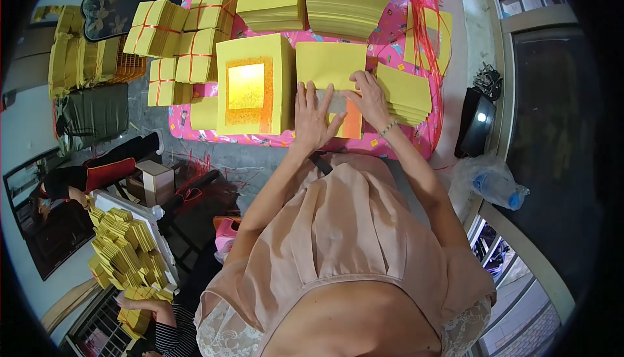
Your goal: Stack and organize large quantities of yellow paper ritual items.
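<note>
A sheet of yellow paper (pixel 330 63) lies in front of me, its upper part folded or standing over a grey panel (pixel 337 103) and an orange strip (pixel 353 120). My left hand (pixel 314 118) rests flat on it with the fingers spread. At its right side my right hand (pixel 372 100) has bent fingers, closed around the paper's edge. Left of my hands stands a thick stack of yellow paper (pixel 286 84) with a shiny gold square on top. To the right a slanted, fanned pile of yellow paper (pixel 406 94) lies close to my right hand.
The pink patterned tablecloth (pixel 227 139) bears red-tied paper bundles (pixel 156 29) and tall stacks (pixel 348 0). Red strings (pixel 422 38) hang at the right. A bagged bottle (pixel 497 185) sits by the door frame. At lower left another person's arm (pixel 146 305) reaches to a table of folded yellow papers (pixel 130 246).
</note>
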Demonstrator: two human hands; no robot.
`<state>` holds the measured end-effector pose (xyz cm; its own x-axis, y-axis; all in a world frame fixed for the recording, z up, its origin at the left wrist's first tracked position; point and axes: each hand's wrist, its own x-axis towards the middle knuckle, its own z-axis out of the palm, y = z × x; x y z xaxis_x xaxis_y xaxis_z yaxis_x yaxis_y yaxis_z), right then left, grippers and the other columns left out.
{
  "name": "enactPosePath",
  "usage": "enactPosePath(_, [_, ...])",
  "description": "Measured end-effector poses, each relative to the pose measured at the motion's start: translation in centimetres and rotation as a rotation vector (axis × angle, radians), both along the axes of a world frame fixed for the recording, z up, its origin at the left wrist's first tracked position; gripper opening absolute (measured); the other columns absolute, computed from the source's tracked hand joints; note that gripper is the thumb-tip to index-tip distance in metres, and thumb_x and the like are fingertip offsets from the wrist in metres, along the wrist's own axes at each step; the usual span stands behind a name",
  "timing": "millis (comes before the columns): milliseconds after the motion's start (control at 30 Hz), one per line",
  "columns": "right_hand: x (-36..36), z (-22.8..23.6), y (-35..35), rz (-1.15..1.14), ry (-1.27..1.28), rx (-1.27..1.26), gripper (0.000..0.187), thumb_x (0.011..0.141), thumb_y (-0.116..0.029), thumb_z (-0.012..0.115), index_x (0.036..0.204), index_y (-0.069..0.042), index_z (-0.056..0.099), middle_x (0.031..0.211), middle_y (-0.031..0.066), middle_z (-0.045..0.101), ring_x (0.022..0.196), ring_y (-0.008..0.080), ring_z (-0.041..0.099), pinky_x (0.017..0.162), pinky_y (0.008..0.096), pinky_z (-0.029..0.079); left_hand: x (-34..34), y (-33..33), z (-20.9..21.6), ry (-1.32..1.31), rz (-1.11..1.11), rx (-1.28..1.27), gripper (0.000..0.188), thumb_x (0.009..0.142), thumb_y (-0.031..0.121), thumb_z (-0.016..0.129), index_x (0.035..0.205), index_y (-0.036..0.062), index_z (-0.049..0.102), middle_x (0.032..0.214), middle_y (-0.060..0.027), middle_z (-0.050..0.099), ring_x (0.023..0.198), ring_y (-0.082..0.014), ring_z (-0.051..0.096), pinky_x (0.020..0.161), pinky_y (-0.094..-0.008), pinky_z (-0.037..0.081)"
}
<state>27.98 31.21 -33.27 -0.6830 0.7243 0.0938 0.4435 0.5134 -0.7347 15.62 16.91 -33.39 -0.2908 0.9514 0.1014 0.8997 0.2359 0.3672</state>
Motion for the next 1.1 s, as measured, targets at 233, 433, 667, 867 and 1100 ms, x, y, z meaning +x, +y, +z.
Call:
enactPosePath(233, [0.8,0.0,0.6,0.112,-0.055,0.492,0.037,0.075,-0.02,0.073,0.107,-0.009,0.06,0.095,0.0062,0.056,0.089,0.0248,0.054,0.075,0.0365,0.046,-1.0,0.4,1.3,-0.157,0.025,0.048,0.069,0.089,0.039,0.061,0.145,0.0067,0.035,0.141,-0.0313,0.032,0.129,-0.0503,0.033,0.106,-0.0549,0.03])
enactPosePath(433, [0.9,-0.9,1.9,0.291,0.01,0.717,0.03,0.077,-0.022,0.07,0.103,-0.007,0.062,0.096,0.0035,0.059,0.086,0.0197,0.055,0.073,0.0319,0.044,-2.5,1.3,1.9,-0.086,0.078,0.041,0.063,0.089,0.032,0.061,0.142,0.0043,0.04,0.14,-0.0287,0.035,0.121,-0.0436,0.042,0.096,-0.0513,0.036])
enactPosePath(667, [1.1,-0.3,3.3,0.365,0.143,0.775,0.019,0.078,-0.019,0.07,0.093,-0.008,0.064,0.09,0.002,0.063,0.079,0.0173,0.06,0.07,0.0316,0.044,-2.0,2.3,2.7,-0.006,0.055,0.048,0.067,0.088,0.03,0.063,0.144,0.0034,0.036,0.141,-0.0293,0.034,0.124,-0.0444,0.037,0.099,-0.0508,0.034])
enactPosePath(867, [1.3,1.8,4.7,0.338,0.231,0.758,0.017,0.079,-0.02,0.073,0.091,-0.009,0.066,0.09,0.0013,0.066,0.078,0.0169,0.062,0.071,0.032,0.046,-1.5,4.6,2.6,-0.402,0.428,0.314,0.077,0.092,0.025,0.061,0.151,0.0013,0.017,0.142,-0.0324,0.029,0.127,-0.0386,0.036,0.102,-0.0471,0.032])
enactPosePath(1100, [2.7,5.4,4.4,0.13,0.261,0.478,0.038,0.079,-0.022,0.076,0.11,-0.004,0.065,0.11,0.0098,0.062,0.104,0.0242,0.058,0.087,0.0367,0.048,-2.1,6.7,2.4,-1.152,0.613,0.568,0.076,0.088,0.004,0.06,0.15,0.001,0.015,0.126,-0.0165,0.051,0.085,-0.0161,0.06,0.07,-0.0273,0.051])
